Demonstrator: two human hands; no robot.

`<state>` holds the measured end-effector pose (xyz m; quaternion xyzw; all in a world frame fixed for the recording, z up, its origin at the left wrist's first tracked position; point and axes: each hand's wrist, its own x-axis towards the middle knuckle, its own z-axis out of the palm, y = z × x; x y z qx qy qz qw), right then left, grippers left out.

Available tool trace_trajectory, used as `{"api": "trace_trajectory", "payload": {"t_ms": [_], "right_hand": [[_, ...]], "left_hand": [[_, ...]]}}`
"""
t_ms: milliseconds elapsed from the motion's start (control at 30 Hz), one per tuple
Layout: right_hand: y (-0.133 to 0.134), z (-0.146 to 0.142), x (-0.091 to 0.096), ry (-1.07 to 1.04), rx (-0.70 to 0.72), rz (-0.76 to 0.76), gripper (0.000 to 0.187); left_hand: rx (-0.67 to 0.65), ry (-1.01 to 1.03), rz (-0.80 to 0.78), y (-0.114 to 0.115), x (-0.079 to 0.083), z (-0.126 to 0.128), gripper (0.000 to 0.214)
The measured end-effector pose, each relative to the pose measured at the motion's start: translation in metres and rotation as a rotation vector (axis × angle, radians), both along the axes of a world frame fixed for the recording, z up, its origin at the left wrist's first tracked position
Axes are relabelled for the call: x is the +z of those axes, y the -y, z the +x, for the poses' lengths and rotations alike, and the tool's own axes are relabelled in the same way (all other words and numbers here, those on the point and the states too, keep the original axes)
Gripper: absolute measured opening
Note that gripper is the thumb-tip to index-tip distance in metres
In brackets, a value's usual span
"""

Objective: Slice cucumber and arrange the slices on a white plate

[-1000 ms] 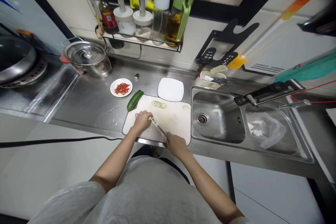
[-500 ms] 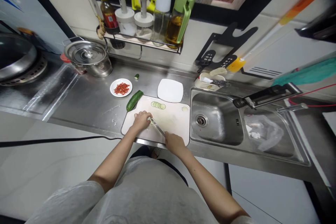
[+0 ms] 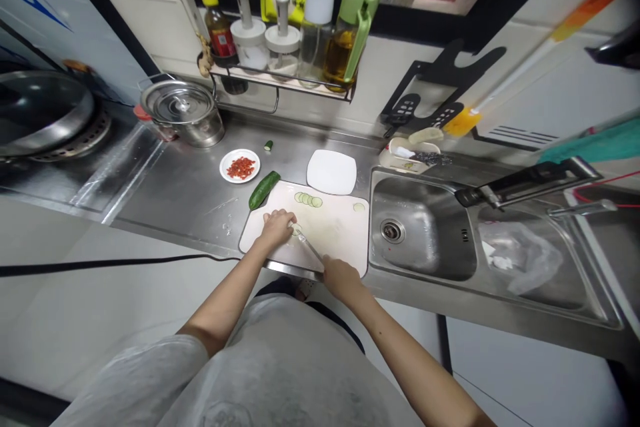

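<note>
Cucumber slices [image 3: 309, 199] overlap toward the back of the cutting board [image 3: 343, 230].
At its near edge the right hand [image 3: 343, 279] clamps a knife [image 3: 311, 248]; the left hand [image 3: 277, 228] bunches its fingers beside it, on what I can't tell.

The knife [image 3: 311, 249] in the right hand [image 3: 343, 279] has drawn back slightly toward the near right; its tip, earlier close against the left hand [image 3: 278, 228], now stands just off it, and the pale cucumber slice [image 3: 296, 230] between them shows more fully. The view has swung left, revealing more of the wok [image 3: 55, 107].
</note>
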<state>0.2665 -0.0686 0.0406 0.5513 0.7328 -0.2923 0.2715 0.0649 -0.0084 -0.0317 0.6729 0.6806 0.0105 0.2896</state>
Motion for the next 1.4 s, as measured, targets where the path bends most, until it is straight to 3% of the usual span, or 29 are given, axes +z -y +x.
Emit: {"api": "trace_trajectory", "payload": {"t_ms": [467,800,1033,1400], "right_hand": [[0.025,0.019,0.004,0.013,-0.037,0.004,0.034],[0.027,0.034,-0.01,-0.119,-0.145,0.022,0.031],[0.023,0.037,-0.01,-0.135,-0.199,0.047,0.029],[0.01,0.042,-0.003,-0.108,-0.258,0.092,0.028]], "left_hand": [[0.117,-0.065,0.037,0.007,-0.002,0.01,0.018],[0.113,0.006,-0.001,0.008,0.0,0.015,0.025],[0.119,-0.085,0.044,0.011,0.0,0.016,0.022],[0.127,0.015,0.011,0.01,0.007,0.024,0.013]]}}
